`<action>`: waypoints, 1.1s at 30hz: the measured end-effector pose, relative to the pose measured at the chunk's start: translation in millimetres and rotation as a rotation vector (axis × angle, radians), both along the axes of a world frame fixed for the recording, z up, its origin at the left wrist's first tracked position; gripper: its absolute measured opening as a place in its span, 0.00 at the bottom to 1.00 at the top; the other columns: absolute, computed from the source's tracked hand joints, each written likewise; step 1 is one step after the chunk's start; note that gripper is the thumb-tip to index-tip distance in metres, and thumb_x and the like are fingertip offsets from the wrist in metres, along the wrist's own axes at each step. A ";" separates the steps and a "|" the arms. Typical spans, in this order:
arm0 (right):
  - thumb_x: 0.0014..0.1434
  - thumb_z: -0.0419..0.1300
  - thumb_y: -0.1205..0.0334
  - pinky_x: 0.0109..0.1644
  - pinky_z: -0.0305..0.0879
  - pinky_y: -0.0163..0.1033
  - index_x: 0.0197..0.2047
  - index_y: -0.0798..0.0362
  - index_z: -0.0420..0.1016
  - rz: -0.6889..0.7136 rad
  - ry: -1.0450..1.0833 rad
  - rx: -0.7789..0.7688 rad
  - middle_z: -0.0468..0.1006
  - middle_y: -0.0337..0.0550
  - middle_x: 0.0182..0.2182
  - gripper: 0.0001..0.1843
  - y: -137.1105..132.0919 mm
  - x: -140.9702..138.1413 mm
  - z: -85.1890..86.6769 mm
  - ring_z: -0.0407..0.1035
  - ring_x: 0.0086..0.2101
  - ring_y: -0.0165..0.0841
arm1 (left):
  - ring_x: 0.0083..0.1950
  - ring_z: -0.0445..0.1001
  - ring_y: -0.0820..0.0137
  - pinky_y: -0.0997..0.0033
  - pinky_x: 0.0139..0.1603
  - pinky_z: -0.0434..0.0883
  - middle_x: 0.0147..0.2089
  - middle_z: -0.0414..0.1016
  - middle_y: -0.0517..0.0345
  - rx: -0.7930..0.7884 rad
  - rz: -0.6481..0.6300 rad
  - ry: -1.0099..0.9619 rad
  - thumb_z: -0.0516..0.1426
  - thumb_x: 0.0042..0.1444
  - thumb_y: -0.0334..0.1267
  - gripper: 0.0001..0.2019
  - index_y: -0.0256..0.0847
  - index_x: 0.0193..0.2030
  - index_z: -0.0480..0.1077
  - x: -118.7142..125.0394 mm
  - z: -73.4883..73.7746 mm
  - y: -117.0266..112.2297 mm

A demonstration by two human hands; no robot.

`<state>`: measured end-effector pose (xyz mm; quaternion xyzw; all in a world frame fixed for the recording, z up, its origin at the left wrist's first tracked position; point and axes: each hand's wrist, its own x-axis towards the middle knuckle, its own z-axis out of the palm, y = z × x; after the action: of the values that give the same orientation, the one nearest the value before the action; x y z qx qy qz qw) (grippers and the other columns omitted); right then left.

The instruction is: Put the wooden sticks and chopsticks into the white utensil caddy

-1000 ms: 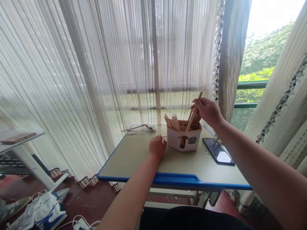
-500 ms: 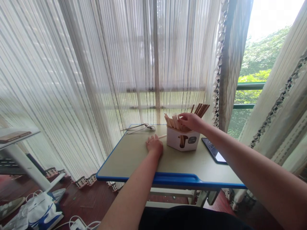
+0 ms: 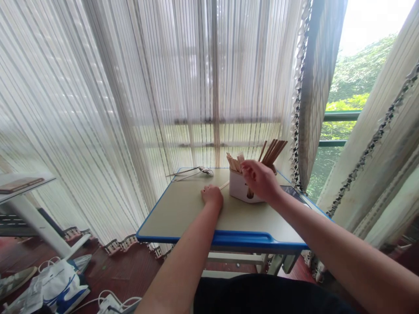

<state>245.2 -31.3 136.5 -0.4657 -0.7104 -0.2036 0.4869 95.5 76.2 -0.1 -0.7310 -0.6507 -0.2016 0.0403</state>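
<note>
A white box (image 3: 237, 186) with a dark cut-out in its front stands on the small table. Pale wooden chopsticks (image 3: 233, 162) poke up from its left side and darker brown chopsticks (image 3: 274, 150) fan out at its right. In front of the box's right part, my right hand (image 3: 260, 178) has its fingers curled together; anything in them is too small or hidden to make out. My left hand (image 3: 212, 197) rests on the tabletop left of the box, fingers closed over the near end of a pale chopstick (image 3: 224, 185), whose other end points toward the box.
The table (image 3: 183, 209) has a blue rim. Metal cutlery (image 3: 204, 171) lies at its back left, and a dark tablet (image 3: 293, 191) lies right of the box behind my right forearm. Sheer curtains (image 3: 170, 87) hang behind. Bags (image 3: 62, 288) and a white cable sit on the floor.
My right hand has come out from the top of the box, toward me and down, and now covers part of its front. My left hand's fingers have drawn in slightly.
</note>
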 end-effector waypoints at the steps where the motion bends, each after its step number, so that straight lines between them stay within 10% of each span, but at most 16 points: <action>1: 0.58 0.51 0.64 0.36 0.62 0.34 0.42 0.54 0.71 0.044 -0.051 -0.038 0.77 0.45 0.35 0.11 -6.8 -6.1 -8.4 0.69 0.31 0.30 | 0.50 0.67 0.56 0.56 0.46 0.63 0.45 0.70 0.42 0.010 0.007 -0.007 0.47 0.57 0.33 0.14 0.37 0.41 0.72 -0.2 -0.3 -1.2; 11: 0.59 0.49 0.57 0.36 0.58 0.35 0.47 0.51 0.68 -0.068 -0.144 -0.579 0.77 0.43 0.36 0.15 -17.5 -29.7 -82.8 0.70 0.35 0.33 | 0.43 0.72 0.63 0.63 0.44 0.65 0.42 0.72 0.44 0.180 0.095 -0.335 0.41 0.63 0.38 0.16 0.35 0.45 0.66 -23.1 20.1 -18.0; 21: 0.56 0.55 0.52 0.37 0.60 0.38 0.65 0.47 0.48 -0.187 -0.131 -0.796 0.77 0.48 0.39 0.36 7.0 -44.2 -76.3 0.71 0.38 0.39 | 0.41 0.71 0.68 0.68 0.43 0.66 0.38 0.71 0.48 0.809 -0.224 -0.765 0.43 0.63 0.42 0.13 0.38 0.40 0.63 -35.9 30.8 -29.1; 33: 0.64 0.44 0.57 0.39 0.63 0.40 0.47 0.49 0.69 -0.241 -0.187 -0.736 0.74 0.49 0.43 0.16 39.8 -71.7 -89.9 0.70 0.40 0.38 | 0.29 0.70 0.73 0.73 0.31 0.67 0.30 0.68 0.57 0.856 -0.178 -1.067 0.45 0.62 0.47 0.15 0.37 0.41 0.63 -48.6 35.2 -26.0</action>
<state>173.5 8.5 46.6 -0.6687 -0.7172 -0.0325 0.1932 46.9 50.2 35.2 -0.5024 -0.3821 -0.7754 -0.0172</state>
